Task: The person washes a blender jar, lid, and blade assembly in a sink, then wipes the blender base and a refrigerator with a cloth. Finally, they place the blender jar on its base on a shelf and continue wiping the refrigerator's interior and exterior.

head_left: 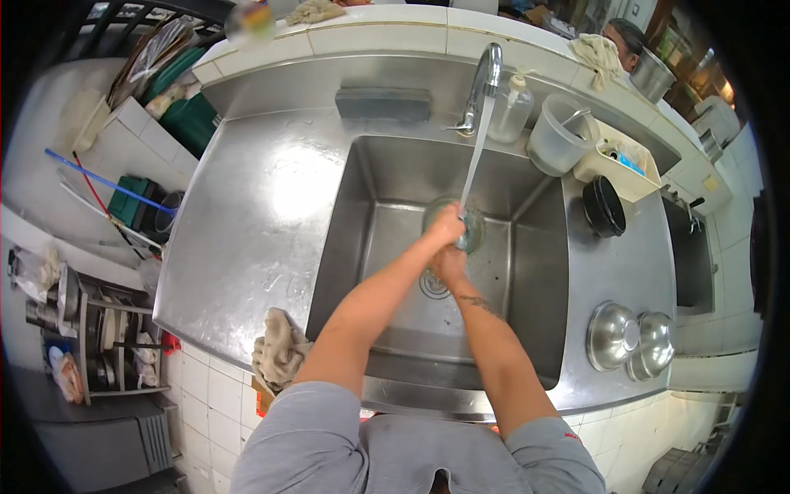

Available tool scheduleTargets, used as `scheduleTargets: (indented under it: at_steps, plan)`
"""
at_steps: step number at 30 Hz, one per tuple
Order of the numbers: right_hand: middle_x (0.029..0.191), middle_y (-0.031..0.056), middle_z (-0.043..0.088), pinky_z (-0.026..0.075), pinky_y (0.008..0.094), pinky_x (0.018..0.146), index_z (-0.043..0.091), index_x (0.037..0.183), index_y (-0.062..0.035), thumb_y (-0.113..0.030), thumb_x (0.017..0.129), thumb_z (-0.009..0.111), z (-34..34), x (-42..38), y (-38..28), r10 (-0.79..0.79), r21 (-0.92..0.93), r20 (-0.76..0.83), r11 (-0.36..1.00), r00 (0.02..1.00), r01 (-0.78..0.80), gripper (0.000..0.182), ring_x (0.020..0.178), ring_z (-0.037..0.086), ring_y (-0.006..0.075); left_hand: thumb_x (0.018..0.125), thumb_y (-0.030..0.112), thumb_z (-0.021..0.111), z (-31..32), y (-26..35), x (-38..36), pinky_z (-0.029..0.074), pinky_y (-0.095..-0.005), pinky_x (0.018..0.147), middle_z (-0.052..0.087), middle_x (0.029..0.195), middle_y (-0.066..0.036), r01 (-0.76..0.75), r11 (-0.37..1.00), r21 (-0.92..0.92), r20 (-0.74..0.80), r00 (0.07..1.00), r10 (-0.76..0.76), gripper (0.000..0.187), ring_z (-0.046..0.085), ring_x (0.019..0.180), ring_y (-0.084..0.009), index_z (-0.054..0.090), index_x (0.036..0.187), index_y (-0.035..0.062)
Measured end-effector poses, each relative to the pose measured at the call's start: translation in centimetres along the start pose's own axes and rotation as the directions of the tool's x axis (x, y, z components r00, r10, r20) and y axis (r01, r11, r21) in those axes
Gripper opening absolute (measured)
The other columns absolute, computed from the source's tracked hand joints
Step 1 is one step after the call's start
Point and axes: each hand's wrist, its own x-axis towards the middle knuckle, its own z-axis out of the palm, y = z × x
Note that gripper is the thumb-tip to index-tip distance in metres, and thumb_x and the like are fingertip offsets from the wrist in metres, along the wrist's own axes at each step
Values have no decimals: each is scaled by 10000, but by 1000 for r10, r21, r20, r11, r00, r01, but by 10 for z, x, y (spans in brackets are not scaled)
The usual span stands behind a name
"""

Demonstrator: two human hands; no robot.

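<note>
Over the sink basin (395, 288), both my hands are close together at the stream from the curved faucet (491, 70). A clear, greenish round glass bowl (473, 235) shows just beyond them, partly covered by my fingers. My left hand (447, 225) is closed at the bowl's near side, right by the falling water; what its fingers hold is hidden. Just below it, my right hand (448, 263) is closed around the bowl's near edge. The drain (433, 285) lies beneath my wrists.
A soap pump bottle (512, 111), a translucent tub (562, 136) and a cream bin (621, 169) stand behind the sink's right side. Right of the basin are a black bowl (605, 206) and two metal bowls (613, 336). A crumpled cloth (278, 350) hangs at the front left edge.
</note>
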Motion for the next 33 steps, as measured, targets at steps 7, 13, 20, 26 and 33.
scheduleTargets:
  at_steps: [7, 13, 20, 26, 33]
  plan:
    - [708, 117, 641, 423, 316, 537, 631, 805, -19, -246, 859, 542, -57, -38, 80, 493, 890, -20, 405, 870, -209, 250, 603, 582, 193, 693, 91, 608, -58, 21, -27, 465, -374, 765, 622, 904, -182, -82, 995, -49, -118, 990, 75, 271, 599, 860, -306, 598, 958, 33]
    - [633, 80, 605, 331, 253, 468, 602, 735, -9, -220, 866, 560, -92, -83, 76, 536, 992, 125, -74, 835, -101, 252, 519, 477, 102, 747, 173, 591, 23, 11, -49, 348, -401, 953, 583, 1087, -136, -375, 816, 439, 148, 926, 346, 326, 498, 1068, -314, 605, 1067, 113]
    - [652, 61, 621, 324, 252, 496, 605, 711, -40, -276, 866, 550, -101, -120, 90, 574, 992, 123, -105, 809, -76, 287, 546, 534, 146, 799, 142, 571, -72, -32, -15, 432, -336, 809, 635, 945, -112, -76, 987, 143, 5, 997, 76, 256, 583, 876, -242, 614, 1044, 81]
    - [780, 50, 601, 442, 285, 496, 569, 874, -71, -291, 897, 489, -55, -107, 115, 564, 816, 437, -576, 701, -45, 236, 627, 568, 191, 854, 140, 548, -93, -76, -29, 447, -301, 713, 634, 862, -54, 75, 886, -459, -203, 961, -186, 184, 578, 777, -164, 609, 993, 37]
    - [696, 52, 573, 433, 287, 436, 533, 883, -70, -298, 908, 485, -68, -57, 60, 551, 742, 472, -669, 688, 27, 234, 560, 567, 192, 862, 124, 433, 30, -141, -18, 419, -313, 797, 593, 984, -100, 70, 548, -834, -356, 691, -630, 294, 547, 900, -192, 519, 1106, -16]
